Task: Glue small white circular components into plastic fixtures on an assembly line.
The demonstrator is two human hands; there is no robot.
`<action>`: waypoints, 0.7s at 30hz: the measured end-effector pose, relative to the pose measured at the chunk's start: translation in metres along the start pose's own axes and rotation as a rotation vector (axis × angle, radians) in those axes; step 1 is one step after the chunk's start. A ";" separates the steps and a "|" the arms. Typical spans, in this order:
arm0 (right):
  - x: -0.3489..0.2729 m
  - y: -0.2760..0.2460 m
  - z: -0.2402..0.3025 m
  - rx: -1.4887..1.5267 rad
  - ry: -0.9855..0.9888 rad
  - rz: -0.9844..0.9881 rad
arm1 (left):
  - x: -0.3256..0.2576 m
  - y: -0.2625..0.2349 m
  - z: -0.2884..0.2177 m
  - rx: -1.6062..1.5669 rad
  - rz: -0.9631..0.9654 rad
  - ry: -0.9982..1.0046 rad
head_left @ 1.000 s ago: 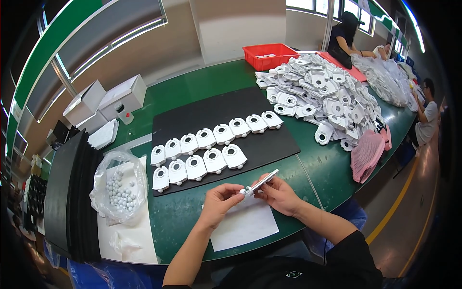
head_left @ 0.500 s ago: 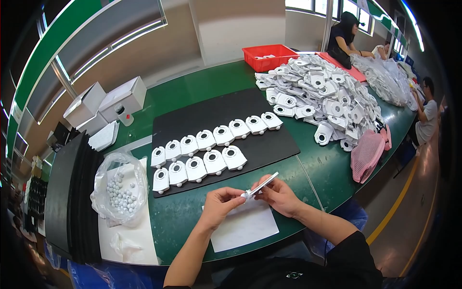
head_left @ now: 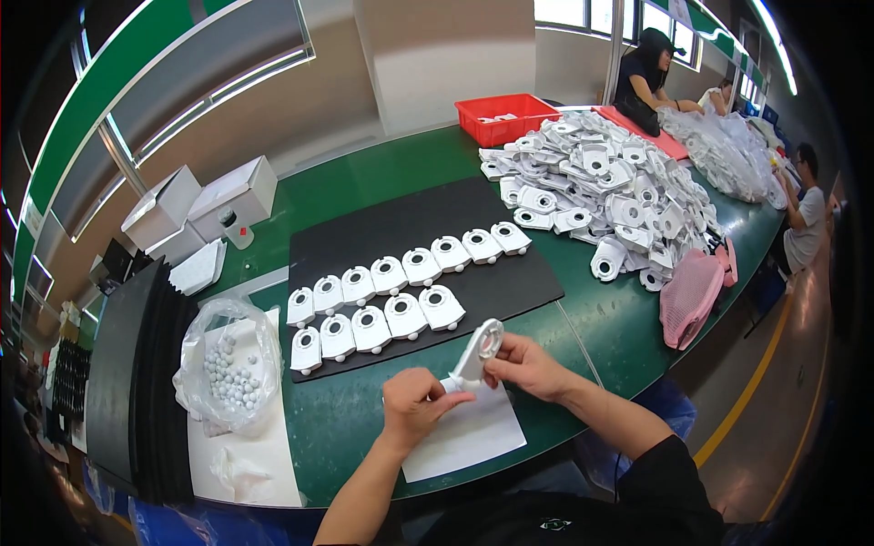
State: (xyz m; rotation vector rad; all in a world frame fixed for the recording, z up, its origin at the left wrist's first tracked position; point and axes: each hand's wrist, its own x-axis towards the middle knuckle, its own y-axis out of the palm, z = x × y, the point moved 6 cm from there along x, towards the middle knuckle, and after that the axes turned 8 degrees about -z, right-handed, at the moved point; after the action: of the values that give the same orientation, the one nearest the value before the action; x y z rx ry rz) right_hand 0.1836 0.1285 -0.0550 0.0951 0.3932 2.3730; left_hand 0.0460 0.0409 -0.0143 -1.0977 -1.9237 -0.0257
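Between my two hands is a white plastic part [head_left: 474, 357] with a round ring at its upper end, tilted up to the right. My right hand [head_left: 533, 369] pinches it by the side of the ring. My left hand [head_left: 414, 407] is closed at its narrow lower end, where the thumb and curled fingers hide the tip. A white paper sheet [head_left: 466, 437] lies below my hands on the green table. Beyond it, two rows of similar white parts, each with a small white ball at its lower end, lie on a black mat [head_left: 510, 314].
A clear plastic bag [head_left: 187, 364] of small white balls [head_left: 232, 378] is at left, beside stacked black sheets [head_left: 137, 382]. At far right are a heap of white parts [head_left: 619, 182], a red bin [head_left: 492, 127] and a pink mesh bag [head_left: 687, 300]. Other people sit farther along the table.
The white part has turned from nearly edge-on to showing its ring, and its ring end has tipped upward. My left hand has rolled over, with its thumb now along the lower end.
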 end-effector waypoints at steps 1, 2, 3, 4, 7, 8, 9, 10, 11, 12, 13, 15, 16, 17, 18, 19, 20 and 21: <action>0.008 0.002 0.009 -0.033 -0.028 -0.002 | -0.001 -0.001 0.008 0.007 0.006 -0.067; 0.014 -0.001 0.018 -0.044 -0.057 -0.049 | 0.007 -0.005 0.004 -0.011 -0.027 -0.078; 0.021 -0.005 0.026 -0.055 -0.086 -0.093 | 0.015 -0.010 0.000 -0.029 -0.059 -0.089; 0.032 -0.016 0.029 -0.089 -0.141 -0.155 | 0.018 -0.020 0.001 -0.002 -0.089 -0.053; 0.061 -0.066 0.034 -0.561 -0.261 -0.427 | 0.030 -0.068 0.020 -0.009 -0.470 -0.230; 0.067 -0.080 0.035 -0.700 -0.271 -0.477 | 0.032 -0.085 0.030 -0.061 -0.607 -0.381; 0.071 -0.090 0.036 -0.840 -0.279 -0.528 | 0.036 -0.104 0.034 0.089 -0.663 -0.315; 0.075 -0.092 0.037 -0.889 -0.236 -0.514 | 0.040 -0.123 0.046 0.103 -0.653 -0.337; 0.079 -0.091 0.036 -0.889 -0.239 -0.511 | 0.044 -0.139 0.054 0.185 -0.587 -0.356; 0.083 -0.087 0.034 -0.905 -0.256 -0.478 | 0.047 -0.155 0.061 0.264 -0.520 -0.375; 0.084 -0.085 0.033 -0.926 -0.271 -0.451 | 0.047 -0.169 0.072 0.393 -0.483 -0.351; 0.079 -0.077 0.039 -0.905 -0.334 -0.434 | 0.041 -0.195 0.095 0.631 -0.366 -0.371; 0.073 -0.073 0.044 -0.864 -0.361 -0.426 | 0.033 -0.207 0.108 0.743 -0.281 -0.418; 0.067 -0.073 0.050 -0.889 -0.448 -0.401 | 0.020 -0.218 0.119 0.869 -0.246 -0.292; 0.061 -0.077 0.057 -0.963 -0.509 -0.429 | 0.005 -0.227 0.133 0.869 -0.247 -0.290; 0.051 -0.081 0.065 -1.038 -0.570 -0.457 | -0.008 -0.232 0.143 1.016 -0.193 -0.256; 0.043 -0.094 0.072 -1.072 -0.546 -0.507 | -0.016 -0.231 0.147 1.161 -0.134 -0.221; 0.032 -0.107 0.078 -1.245 -0.647 -0.583 | -0.022 -0.233 0.150 1.158 -0.132 -0.218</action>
State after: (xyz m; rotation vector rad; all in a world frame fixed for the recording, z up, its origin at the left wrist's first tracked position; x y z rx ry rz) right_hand 0.2435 0.2441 -0.0146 0.1256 -1.1844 1.5201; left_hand -0.2146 -0.0536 -0.0310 -0.1824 -1.7257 1.0337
